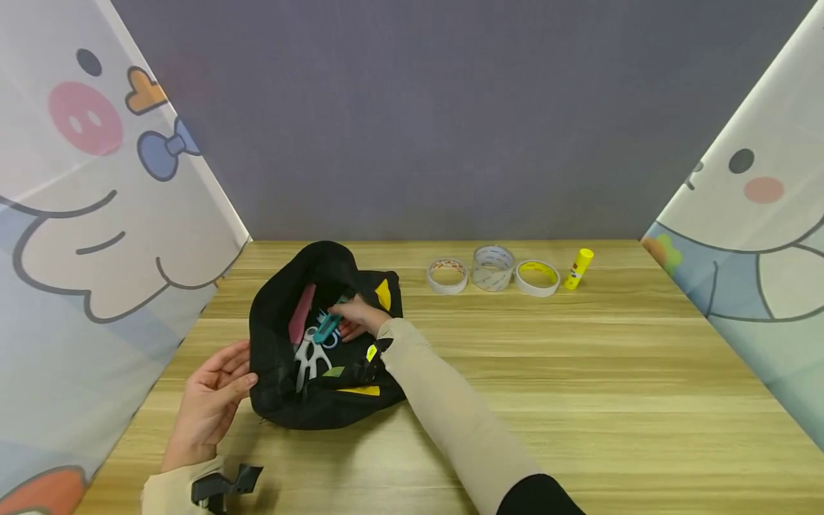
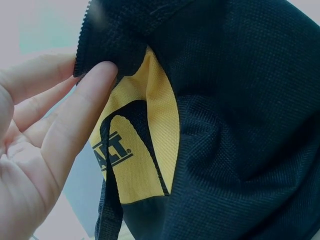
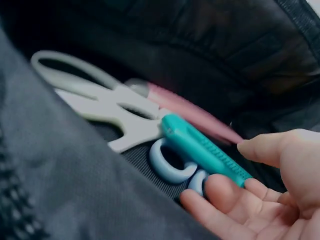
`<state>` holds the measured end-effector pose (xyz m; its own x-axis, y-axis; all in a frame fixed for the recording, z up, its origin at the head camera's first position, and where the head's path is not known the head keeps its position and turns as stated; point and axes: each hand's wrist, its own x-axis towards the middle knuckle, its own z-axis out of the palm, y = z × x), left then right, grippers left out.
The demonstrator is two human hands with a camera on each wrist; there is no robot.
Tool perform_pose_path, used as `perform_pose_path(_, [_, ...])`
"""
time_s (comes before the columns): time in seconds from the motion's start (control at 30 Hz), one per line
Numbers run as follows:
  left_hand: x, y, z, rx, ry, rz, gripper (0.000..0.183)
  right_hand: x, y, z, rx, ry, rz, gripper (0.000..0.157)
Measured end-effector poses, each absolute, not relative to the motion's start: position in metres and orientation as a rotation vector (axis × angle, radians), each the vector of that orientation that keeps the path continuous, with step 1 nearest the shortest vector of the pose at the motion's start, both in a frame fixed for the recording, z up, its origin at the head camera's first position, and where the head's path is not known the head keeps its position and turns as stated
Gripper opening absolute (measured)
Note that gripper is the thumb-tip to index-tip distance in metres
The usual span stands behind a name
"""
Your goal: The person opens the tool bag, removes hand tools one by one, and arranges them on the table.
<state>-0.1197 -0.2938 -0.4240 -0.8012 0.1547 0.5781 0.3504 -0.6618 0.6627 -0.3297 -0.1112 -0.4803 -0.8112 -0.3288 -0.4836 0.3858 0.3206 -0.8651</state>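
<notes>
A black bag (image 1: 273,400) with yellow patches lies open on the table. My left hand (image 1: 209,400) pinches its left rim between thumb and fingers. Inside the bag, my right hand (image 1: 357,318) holds one end of a teal utility knife (image 3: 200,147) between thumb and fingers. White-handled scissors (image 1: 312,354) lie beside the knife, with a blue looped handle (image 3: 167,165) partly beneath it. A long pink object (image 1: 301,313) rests against the bag's inner left side; its kind is unclear. In the left wrist view, the bag's yellow panel (image 2: 135,172) shows some black lettering.
Toward the back of the table stand a white tape roll (image 1: 447,288), a clear tape roll (image 1: 493,279), a yellow-lined tape roll (image 1: 537,290) and a yellow glue stick (image 1: 579,269). A grey partition (image 1: 444,121) rises behind; printed cloths (image 1: 154,236) flank both sides.
</notes>
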Motion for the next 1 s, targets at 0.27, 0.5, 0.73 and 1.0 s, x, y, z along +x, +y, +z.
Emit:
perform_pose_path(0.27, [-0.123, -0.293, -0.425, -0.951, -1.238, -2.6, 0.051, -0.311, -0.103, -0.453, 0.122, 2.008, -1.538, 0.033])
perform_pose_path(0.5, [-0.121, -0.293, -0.424, -0.962, -1.215, -2.612, 0.051, -0.288, -0.091, -0.426, 0.056, 1.995, -1.524, 0.027])
perform_pose_path(0.73, [-0.12, -0.296, -0.423, -0.962, -1.214, -2.619, 0.052, -0.286, -0.095, -0.428, 0.03, 2.101, -1.472, 0.036])
perform_pose_path(1.0, [-0.12, -0.294, -0.423, -0.966, -1.208, -2.634, 0.052, -0.287, -0.091, -0.426, 0.025, 2.097, -1.457, 0.035])
